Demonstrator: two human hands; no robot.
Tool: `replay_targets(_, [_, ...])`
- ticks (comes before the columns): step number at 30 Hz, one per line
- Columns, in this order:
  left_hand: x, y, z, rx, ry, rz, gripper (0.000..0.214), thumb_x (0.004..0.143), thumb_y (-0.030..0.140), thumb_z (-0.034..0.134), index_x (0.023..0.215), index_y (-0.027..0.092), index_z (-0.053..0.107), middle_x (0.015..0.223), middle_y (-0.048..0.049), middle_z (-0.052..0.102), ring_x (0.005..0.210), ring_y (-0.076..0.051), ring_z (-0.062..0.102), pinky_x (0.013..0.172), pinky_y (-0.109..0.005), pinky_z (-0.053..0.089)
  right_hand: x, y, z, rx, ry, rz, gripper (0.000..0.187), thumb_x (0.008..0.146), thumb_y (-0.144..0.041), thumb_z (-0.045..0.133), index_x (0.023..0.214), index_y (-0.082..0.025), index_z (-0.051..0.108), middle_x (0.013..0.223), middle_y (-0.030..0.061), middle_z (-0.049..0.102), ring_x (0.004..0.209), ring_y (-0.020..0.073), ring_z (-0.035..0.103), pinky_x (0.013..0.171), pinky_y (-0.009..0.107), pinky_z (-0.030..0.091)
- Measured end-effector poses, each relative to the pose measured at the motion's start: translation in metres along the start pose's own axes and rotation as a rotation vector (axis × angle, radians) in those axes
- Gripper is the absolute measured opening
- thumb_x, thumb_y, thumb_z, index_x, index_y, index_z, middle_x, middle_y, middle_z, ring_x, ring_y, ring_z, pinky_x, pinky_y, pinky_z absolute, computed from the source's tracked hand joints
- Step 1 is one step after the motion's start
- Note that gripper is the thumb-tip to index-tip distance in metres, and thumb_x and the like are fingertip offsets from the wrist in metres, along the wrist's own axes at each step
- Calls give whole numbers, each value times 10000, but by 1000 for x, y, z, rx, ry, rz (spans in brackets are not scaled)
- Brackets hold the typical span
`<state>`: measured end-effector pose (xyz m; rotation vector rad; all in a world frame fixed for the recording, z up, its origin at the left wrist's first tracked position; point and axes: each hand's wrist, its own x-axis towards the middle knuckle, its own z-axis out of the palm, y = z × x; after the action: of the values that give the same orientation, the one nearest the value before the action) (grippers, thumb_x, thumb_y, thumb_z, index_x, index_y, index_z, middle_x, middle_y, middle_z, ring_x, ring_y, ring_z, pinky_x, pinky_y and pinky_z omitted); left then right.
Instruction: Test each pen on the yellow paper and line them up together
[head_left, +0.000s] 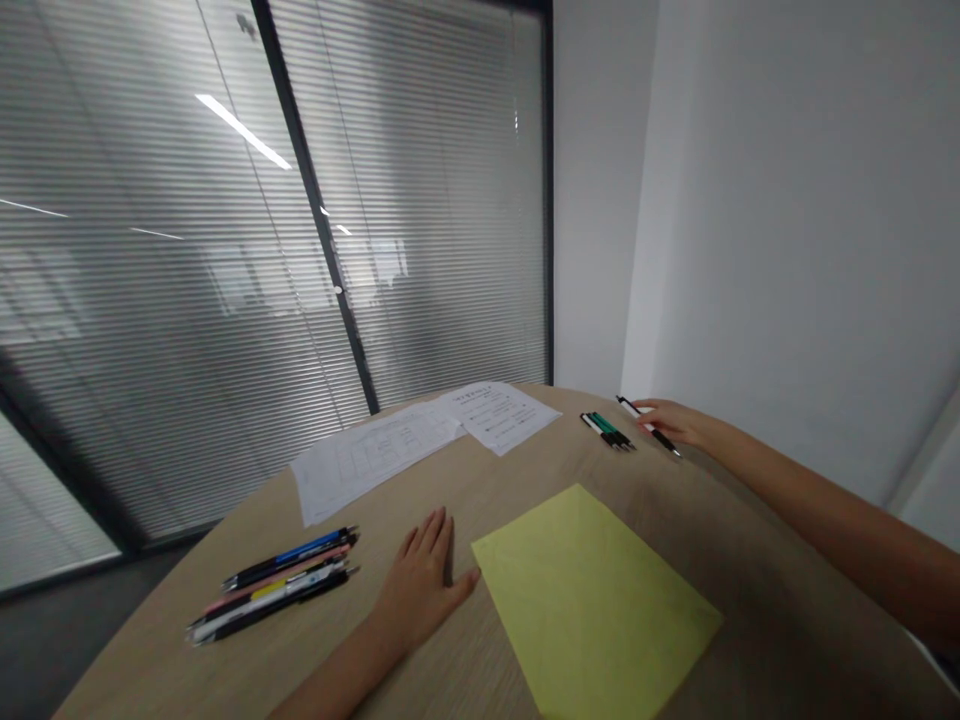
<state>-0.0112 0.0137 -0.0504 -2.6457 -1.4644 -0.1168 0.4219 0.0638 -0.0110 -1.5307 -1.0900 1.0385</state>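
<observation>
My left hand [421,582] lies flat and open on the round wooden table [525,470], fingers stretched out, just left of a yellow sheet of paper [592,600]. A bundle of several pens [277,582] lies to its left. My right hand [671,420] reaches far across the table and is closed on a white and black pen [646,424] near the far right edge. Two more pens, one green [609,430], lie just left of that hand.
Two printed white sheets [375,455] [499,412] lie at the far side of the table. Beyond the table stand a glass partition with closed blinds [225,250] and a white wall [787,200]. The table's curved edge runs close behind the papers.
</observation>
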Motion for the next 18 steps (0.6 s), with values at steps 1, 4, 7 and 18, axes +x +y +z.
replay_targets(1, [0, 0, 0, 1, -1, -1, 708, 766, 499, 350, 1275, 7, 324, 1342, -184, 265, 1234, -264, 252, 998, -402, 237, 2, 3, 1, -95, 57, -24, 329, 582, -78, 505, 890, -162, 586, 607, -4, 608, 523, 127, 547, 502, 214, 429])
replay_targets(4, [0, -1, 0, -1, 6, -1, 706, 762, 499, 359, 1269, 9, 338, 1338, -182, 274, 1231, -266, 257, 997, -398, 241, 9, 10, 10, -392, 223, -104, 405, 603, -131, 522, 1004, -114, 577, 648, 13, 633, 600, 146, 574, 541, 215, 422])
replay_targets(7, [-1, -1, 0, -3, 23, -2, 697, 760, 499, 365, 1262, 17, 355, 1334, -175, 285, 1228, -267, 265, 996, -400, 247, 19, 13, 25, -544, 304, -152, 367, 605, -121, 514, 957, -98, 617, 648, 29, 640, 640, 154, 571, 556, 206, 394])
replay_targets(18, [-2, -4, 4, 19, 69, 16, 665, 758, 522, 373, 1257, 83, 389, 1324, -146, 307, 1210, -263, 299, 974, -393, 293, 51, 15, 73, -861, 355, -239, 205, 652, -132, 535, 825, -139, 644, 785, 58, 664, 732, 151, 577, 590, 190, 369])
